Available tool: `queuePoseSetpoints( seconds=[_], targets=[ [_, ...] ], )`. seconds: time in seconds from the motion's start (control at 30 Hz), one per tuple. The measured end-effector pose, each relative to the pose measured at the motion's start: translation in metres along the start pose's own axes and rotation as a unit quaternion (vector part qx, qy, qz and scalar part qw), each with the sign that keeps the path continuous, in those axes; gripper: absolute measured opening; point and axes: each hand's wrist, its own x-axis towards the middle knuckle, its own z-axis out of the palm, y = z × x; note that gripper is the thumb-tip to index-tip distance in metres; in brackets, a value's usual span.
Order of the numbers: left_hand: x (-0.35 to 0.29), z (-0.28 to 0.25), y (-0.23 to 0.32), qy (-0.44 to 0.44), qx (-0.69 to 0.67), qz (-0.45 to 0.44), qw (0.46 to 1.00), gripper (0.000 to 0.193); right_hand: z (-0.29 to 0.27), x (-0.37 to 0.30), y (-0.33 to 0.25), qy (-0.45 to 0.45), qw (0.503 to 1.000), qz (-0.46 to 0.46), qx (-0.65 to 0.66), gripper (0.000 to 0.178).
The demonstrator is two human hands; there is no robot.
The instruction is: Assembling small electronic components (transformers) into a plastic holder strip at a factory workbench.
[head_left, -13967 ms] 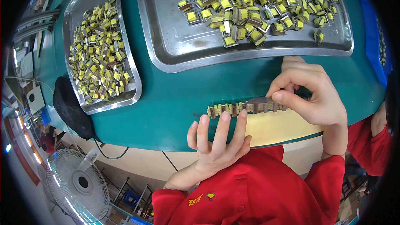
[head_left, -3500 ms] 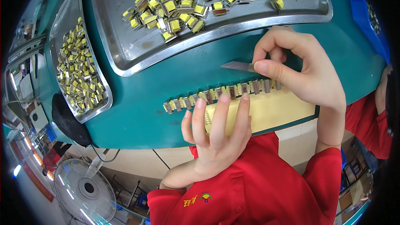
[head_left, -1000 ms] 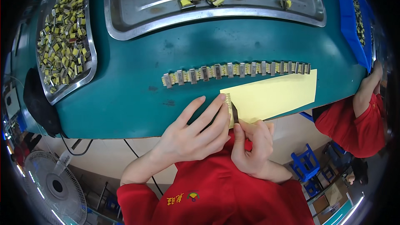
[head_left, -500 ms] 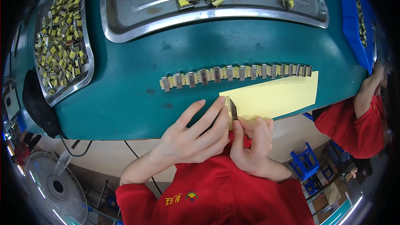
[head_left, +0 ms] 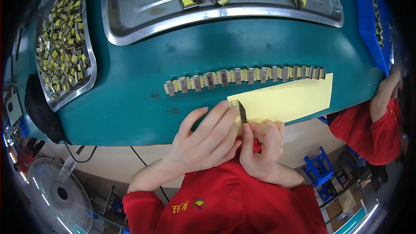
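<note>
In my right hand (head_left: 265,147), thumb and bent fingers pinch the lower end of a small dark, flat-sided piece (head_left: 242,112). A pale, finely marked strip shows beside its upper end; its kind is unclear. My left hand (head_left: 208,136) is at its left, fingers stretched out and the outer one spread apart, with the nearest fingertips close to the marked strip. Whether they touch it is unclear. Under the piece lies a yellow paper sheet (head_left: 290,99), slanting up to the right. Beyond it, small transformers (head_left: 223,77) with yellow windings and metal cores stand side by side in a long row.
A large metal tray (head_left: 182,19) at the back holds many loose transformers, as does another metal tray (head_left: 92,71) at left. The blue bin (head_left: 368,30) stands at far right, near another person's arm (head_left: 383,93). A black object (head_left: 40,108) sits at the table's left edge; a fan (head_left: 60,193) stands below.
My left hand's fingers have shifted slightly, with the outer fingertip drawn a little left and down. My right hand keeps its pinch on the dark piece.
</note>
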Motion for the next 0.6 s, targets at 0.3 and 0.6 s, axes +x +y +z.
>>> queuePoseSetpoints(
  seconds=[0.3, 0.6],
  targets=[
    [-0.006, 0.016, 0.015, 0.053, 0.059, -0.062, 0.995, 0.012, -0.001, 0.001, -0.001, -0.006, 1.0, 0.008, 0.011, 0.016],
    [-0.019, 0.003, 0.027, 0.008, -0.091, -0.107, 0.99, 0.014, -0.002, 0.003, -0.002, -0.01, 1.0, 0.002, 0.011, 0.015]
  ],
)
